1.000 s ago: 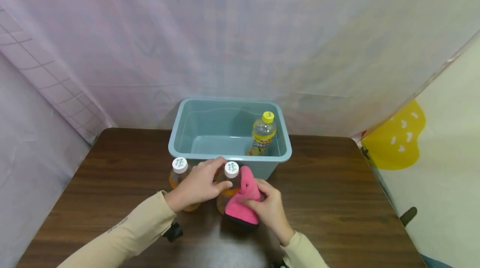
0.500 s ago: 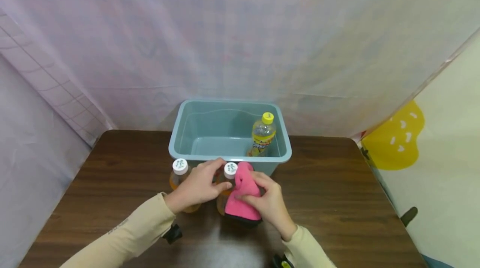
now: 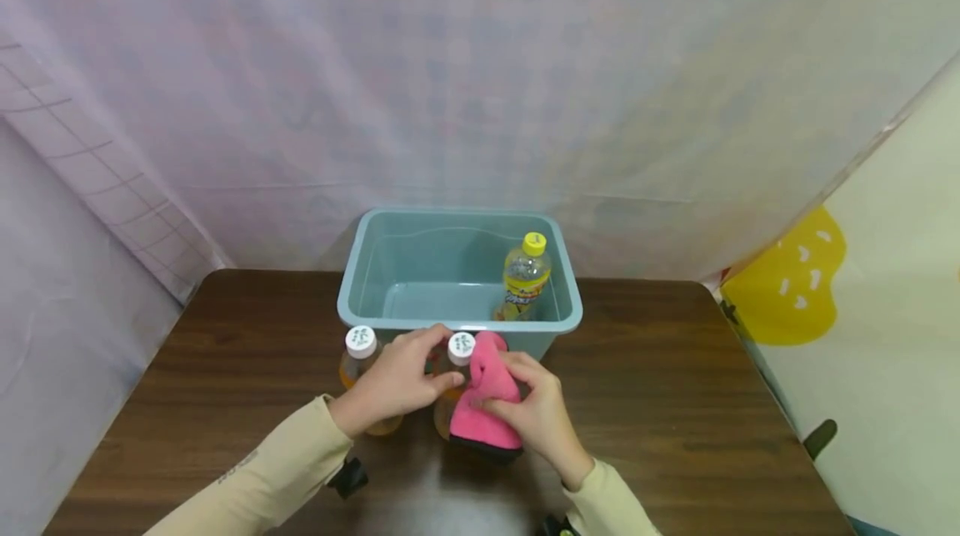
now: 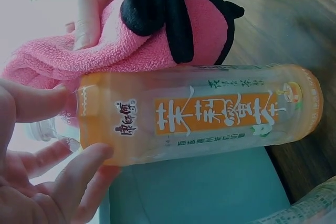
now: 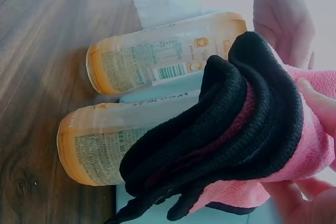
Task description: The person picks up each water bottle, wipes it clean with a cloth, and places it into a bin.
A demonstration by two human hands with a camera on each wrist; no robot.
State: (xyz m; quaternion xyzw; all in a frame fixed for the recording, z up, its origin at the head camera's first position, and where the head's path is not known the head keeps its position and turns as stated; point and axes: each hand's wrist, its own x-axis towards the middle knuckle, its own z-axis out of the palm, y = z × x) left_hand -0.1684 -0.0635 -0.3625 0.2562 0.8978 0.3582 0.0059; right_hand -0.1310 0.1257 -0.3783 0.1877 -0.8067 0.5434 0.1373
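My left hand [image 3: 397,378] holds an upright tea bottle [image 4: 210,114] near its shoulder, fingers and thumb around it. This bottle has a white cap [image 3: 462,347] and an orange and clear label with Chinese lettering. Pinched between the thumb and fingers of my right hand [image 3: 536,411] is a folded pink towel [image 3: 486,415] with black edging. The towel lies against the bottle's right side and hides part of it. A second white-capped tea bottle [image 3: 362,344] stands on the left, partly hidden behind my left hand and wrist.
A blue-grey plastic bin [image 3: 457,325] stands behind the bottles on the dark wooden table [image 3: 660,403]. Inside it, at the right, is a yellow-capped bottle [image 3: 527,278]. A pale curtain [image 3: 480,86] hangs behind the table.
My right hand has shifted the towel slightly left, against the cap's right edge. My left hand keeps its place on the bottle. The whole head view has moved a little.
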